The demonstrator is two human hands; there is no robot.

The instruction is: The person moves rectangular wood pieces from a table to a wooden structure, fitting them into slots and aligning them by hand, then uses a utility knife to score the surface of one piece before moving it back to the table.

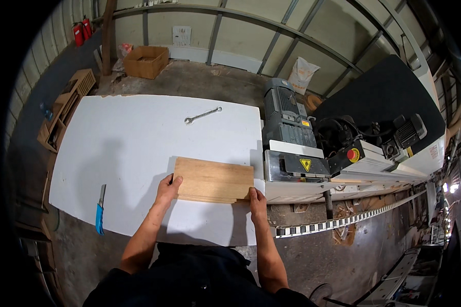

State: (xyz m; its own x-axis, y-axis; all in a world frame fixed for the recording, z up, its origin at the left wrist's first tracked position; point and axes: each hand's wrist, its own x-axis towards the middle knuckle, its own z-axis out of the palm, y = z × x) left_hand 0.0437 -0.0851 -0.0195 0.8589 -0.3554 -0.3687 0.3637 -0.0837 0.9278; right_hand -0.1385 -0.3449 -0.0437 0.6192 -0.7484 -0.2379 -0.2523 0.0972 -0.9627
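A stack of thin rectangular wooden boards [214, 179] is held between my two hands over the near right part of a white tabletop [133, 133]. My left hand [167, 189] grips its left end, thumb on top and fingers hidden underneath or behind the edge. At the opposite end, my right hand [257, 199] clasps the near right corner, with the thumb along the edge. The lower boards stick out slightly along the near side. Whether the stack rests on the table or is lifted, I cannot tell.
A wrench [203, 115] lies toward the table's far side. A blue-handled utility knife [100, 214] sits by the near left edge. To the right stands a machine with a grey motor [287, 112] and a red stop button [353, 155]. A cardboard box [146, 62] is on the floor beyond.
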